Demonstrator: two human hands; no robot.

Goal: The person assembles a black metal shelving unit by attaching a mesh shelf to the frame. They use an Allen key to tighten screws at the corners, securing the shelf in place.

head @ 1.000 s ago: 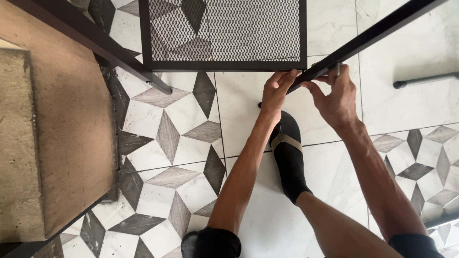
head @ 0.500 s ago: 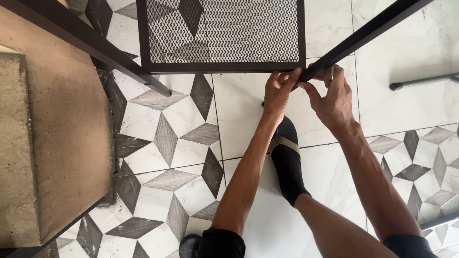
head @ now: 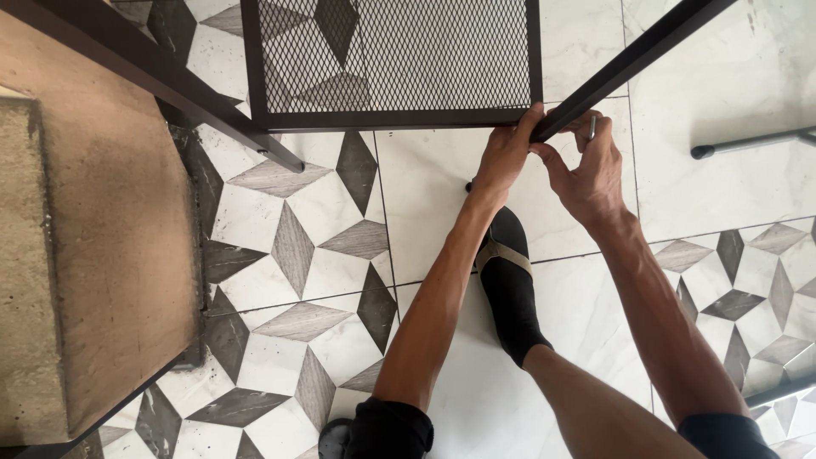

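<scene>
I see both hands raised to the corner where a black mesh panel (head: 395, 55) meets a slanting dark metal bar (head: 633, 59). My left hand (head: 503, 157) curls around the lower right corner of the panel's frame, fingers wrapped over its bottom edge. My right hand (head: 586, 170) sits just beside it, touching the low end of the bar, and pinches a small silvery metal piece (head: 592, 127) between thumb and fingers; I cannot tell what kind of part it is. Below the hands, a foot in a black shoe (head: 510, 289) with a tan strap rests on the patterned tile floor (head: 297, 255). A second dark bar (head: 161, 81) slants across the upper left, next to a brown wooden surface (head: 110, 255).
</scene>
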